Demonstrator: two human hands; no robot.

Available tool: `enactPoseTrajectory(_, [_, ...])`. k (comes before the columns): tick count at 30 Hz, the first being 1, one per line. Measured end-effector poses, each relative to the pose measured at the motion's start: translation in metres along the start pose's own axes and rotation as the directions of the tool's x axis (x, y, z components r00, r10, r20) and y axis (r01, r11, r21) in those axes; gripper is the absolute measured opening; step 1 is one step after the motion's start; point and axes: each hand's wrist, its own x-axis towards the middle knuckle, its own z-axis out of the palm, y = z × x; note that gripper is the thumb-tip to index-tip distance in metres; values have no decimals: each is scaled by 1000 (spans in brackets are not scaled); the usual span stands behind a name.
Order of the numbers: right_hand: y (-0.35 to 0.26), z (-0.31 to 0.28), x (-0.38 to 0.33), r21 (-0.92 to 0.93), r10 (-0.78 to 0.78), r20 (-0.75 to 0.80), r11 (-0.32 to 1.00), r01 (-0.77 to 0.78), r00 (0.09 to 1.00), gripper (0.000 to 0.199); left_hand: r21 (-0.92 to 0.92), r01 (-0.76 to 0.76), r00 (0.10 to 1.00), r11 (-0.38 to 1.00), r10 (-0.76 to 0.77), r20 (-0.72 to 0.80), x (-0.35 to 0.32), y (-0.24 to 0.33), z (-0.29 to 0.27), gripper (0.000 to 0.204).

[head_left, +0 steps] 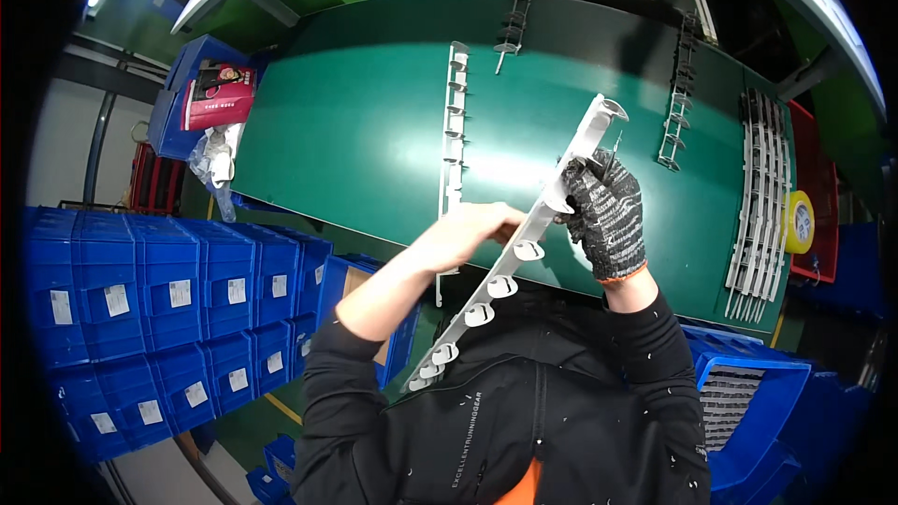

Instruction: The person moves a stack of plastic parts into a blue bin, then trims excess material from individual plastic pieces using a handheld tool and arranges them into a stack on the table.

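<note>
From the held strip (pixel 511 249), slanting over the bench (pixel 355 112)'s near edge, a second strip (pixel 454 122) lies at eleven o'clock, a third (pixel 514 23) at twelve, a fourth (pixel 675 117) at two. A row of strips (pixel 760 201) lies at three, a tape roll (pixel 800 222) just past it. Stacked bins (pixel 182 266) stand near nine.

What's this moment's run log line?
left hand: bare, partly behind white strip | right hand: gloved, gripping strip, with thin tool | surface: green table
</note>
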Motion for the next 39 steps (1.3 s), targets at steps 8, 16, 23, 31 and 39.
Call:
enactPoseTrajectory(8, [-1,-28,-21,-660,-243,153,696,283,958,17,-288,134,982,948,-166,-88,25,-5,25,46])
enactPoseTrajectory(16, [10,-12,-43,-705,-350,274,560,434,896,14,-331,50,965,942,-131,-228,21,1,20,39])
enactPoseTrajectory(23, [7,-22,-38,-729,-363,181,575,372,914,15,-322,-38,978,946,-31,-207,21,-2,21,40])
enactPoseTrajectory(31, [-2,-32,-38,-655,-293,87,703,276,952,13,-274,-29,988,961,-13,-152,21,3,19,41])
enactPoseTrajectory(39, [2,-15,-39,-687,-356,281,574,446,891,15,-251,7,975,968,-62,-212,22,12,23,41])
